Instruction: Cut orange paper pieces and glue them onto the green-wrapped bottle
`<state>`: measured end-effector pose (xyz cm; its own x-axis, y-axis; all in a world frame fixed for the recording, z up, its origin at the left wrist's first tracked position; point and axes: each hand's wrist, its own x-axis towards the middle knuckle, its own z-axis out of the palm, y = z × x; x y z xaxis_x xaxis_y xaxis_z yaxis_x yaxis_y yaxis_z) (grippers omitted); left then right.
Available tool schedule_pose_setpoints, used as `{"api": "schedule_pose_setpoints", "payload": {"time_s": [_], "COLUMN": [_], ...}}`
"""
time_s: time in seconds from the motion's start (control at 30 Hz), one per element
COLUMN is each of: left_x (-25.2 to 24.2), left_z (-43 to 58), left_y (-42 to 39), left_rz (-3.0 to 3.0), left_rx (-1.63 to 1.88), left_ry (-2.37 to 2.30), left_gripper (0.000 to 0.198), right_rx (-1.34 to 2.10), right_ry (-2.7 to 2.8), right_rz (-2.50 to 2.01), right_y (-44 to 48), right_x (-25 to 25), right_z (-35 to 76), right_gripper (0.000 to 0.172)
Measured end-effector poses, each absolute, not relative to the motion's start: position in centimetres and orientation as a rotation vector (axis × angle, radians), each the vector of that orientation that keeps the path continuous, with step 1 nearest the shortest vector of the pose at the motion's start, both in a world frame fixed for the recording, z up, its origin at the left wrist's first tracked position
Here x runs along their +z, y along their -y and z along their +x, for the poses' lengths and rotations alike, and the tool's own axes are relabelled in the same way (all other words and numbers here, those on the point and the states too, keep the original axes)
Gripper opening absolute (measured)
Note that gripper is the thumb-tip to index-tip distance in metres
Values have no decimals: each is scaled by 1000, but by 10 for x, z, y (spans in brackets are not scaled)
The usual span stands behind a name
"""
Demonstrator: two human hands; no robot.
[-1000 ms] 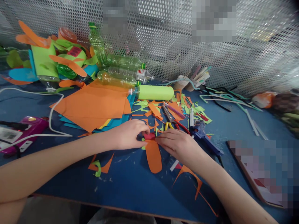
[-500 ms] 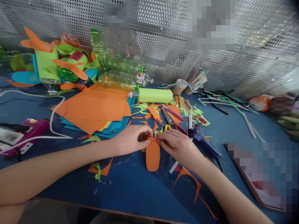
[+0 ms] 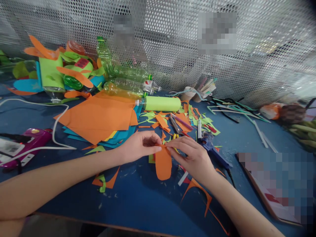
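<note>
An orange paper cutout point(image 3: 163, 164) with a rounded lower end hangs between my hands over the table. Its top edge looks folded over. My left hand point(image 3: 145, 144) pinches that edge at the left corner with thumb and fingers. At the right corner, the fingertips of my right hand point(image 3: 191, 153) close on the same edge. Just beyond my fingers lie scissors point(image 3: 175, 125) with their yellow handle partly hidden. A blue glue gun point(image 3: 214, 151) rests to the right of my right hand. Farther back lies a bottle wrapped in light green paper point(image 3: 162, 103).
Orange and blue paper sheets point(image 3: 98, 115) are stacked at left. Green plastic bottles point(image 3: 130, 72) and paper-covered bottle crafts point(image 3: 51, 72) stand behind. A purple power strip point(image 3: 37, 140) with a white cable lies far left. Paper scraps point(image 3: 197, 192) are scattered about. A pixelated flat object point(image 3: 271, 191) lies right.
Both hands keep hold of the orange paper cutout. Its lower end has swung slightly right, and my fingertips have moved a little along the folded top edge. The view has shifted slightly.
</note>
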<state>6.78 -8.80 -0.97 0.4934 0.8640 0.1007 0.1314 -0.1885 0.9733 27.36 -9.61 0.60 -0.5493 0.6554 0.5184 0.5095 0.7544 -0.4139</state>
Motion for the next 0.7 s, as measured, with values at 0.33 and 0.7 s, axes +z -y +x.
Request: {"api": "schedule_pose_setpoints", "payload": {"time_s": [0.33, 0.7], "left_x": [-5, -3], "left_z": [69, 69], "left_y": [96, 99], "left_rz": [1720, 1684], "left_rx": [913, 961], "left_ry": [-857, -871], "left_gripper": [5, 6], "right_rx": [463, 761], "right_ry": [2290, 1979], "right_rz": [-891, -1120], "right_y": [99, 105], "right_x": [2, 6], "right_z": [273, 267], "right_gripper": [16, 7]}}
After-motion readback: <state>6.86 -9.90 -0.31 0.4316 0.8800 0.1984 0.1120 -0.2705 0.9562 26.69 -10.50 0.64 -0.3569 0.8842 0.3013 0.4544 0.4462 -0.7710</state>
